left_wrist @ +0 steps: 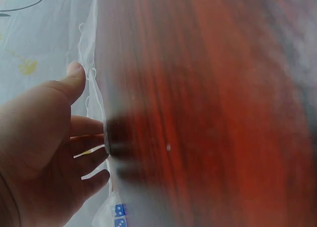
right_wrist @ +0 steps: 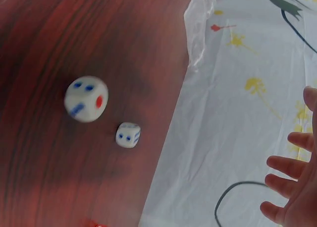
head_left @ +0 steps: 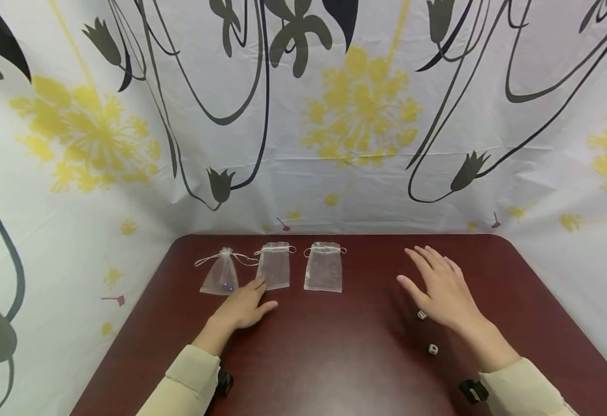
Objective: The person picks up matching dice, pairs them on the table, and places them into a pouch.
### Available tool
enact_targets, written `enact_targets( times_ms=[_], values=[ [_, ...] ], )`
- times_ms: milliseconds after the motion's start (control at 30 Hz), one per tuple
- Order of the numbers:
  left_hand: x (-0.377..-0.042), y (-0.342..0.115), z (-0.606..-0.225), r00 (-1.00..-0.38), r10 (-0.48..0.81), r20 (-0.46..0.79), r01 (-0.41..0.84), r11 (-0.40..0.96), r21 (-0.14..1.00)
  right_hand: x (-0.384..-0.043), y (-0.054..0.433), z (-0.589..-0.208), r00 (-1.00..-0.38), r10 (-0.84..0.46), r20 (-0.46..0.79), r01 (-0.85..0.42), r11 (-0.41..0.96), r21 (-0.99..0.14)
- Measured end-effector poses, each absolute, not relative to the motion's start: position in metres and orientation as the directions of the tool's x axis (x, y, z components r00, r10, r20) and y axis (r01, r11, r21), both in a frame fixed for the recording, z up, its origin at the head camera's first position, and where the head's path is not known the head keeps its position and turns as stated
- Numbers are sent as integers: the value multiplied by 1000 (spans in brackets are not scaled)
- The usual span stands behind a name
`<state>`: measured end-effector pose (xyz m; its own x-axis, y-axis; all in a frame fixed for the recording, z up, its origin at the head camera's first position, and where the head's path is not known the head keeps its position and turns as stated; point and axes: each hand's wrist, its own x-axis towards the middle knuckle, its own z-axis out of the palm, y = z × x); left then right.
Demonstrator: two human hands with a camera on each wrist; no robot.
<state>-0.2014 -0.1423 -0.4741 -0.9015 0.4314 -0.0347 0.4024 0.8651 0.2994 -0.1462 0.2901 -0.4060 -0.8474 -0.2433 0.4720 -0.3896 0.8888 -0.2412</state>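
Note:
My left hand (head_left: 242, 307) reaches forward with fingers extended, their tips at the lower left corner of the middle mesh drawstring bag (head_left: 274, 267). Just left of it, a gathered mesh bag (head_left: 219, 273) holds blue dice (left_wrist: 120, 210). Another flat mesh bag (head_left: 324, 270) lies to the right. On the right side, my right hand (head_left: 446, 292) is held above the table with fingers spread and nothing in it. Near that hand sit two white dice, one beside the palm (right_wrist: 128, 135) and a nearer die (right_wrist: 86, 99) with blue and red pips.
The dark red-brown table (head_left: 334, 352) has rounded far corners. A white cloth (head_left: 355, 190) with grey and yellow flowers hangs behind it and along both sides. A small red thing (right_wrist: 97, 225) shows at the bottom of the right wrist view, mostly cut off.

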Motion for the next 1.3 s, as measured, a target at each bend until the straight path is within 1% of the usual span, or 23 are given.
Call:
enact_targets(
  times_ms=[233, 433, 600, 800, 1100, 1300],
  values=[
    [-202, -142, -476, -903, 427, -51, 392, 866, 309, -141, 311, -414, -858, -226, 460, -387, 875, -291],
    [-203, -142, -476, -899, 435, -51, 400, 864, 306, -138, 326, -432, -843, -216, 492, -412, 849, -332],
    [-203, -144, -478, -898, 437, -51, 403, 862, 308, -135, 334, -449, -857, -202, 474, -396, 846, -356],
    [-205, -145, -478, -893, 448, -37, 417, 857, 302, -137, 338, -461, -868, -221, 445, -394, 852, -345],
    [-205, -144, -476, -890, 454, -41, 423, 856, 297, -137, 341, -469, -887, -241, 394, -388, 852, -351],
    [-203, -145, -477, -895, 442, -54, 406, 860, 309, -139, 340, -475, -877, -296, 379, -421, 854, -307]
  ],
)
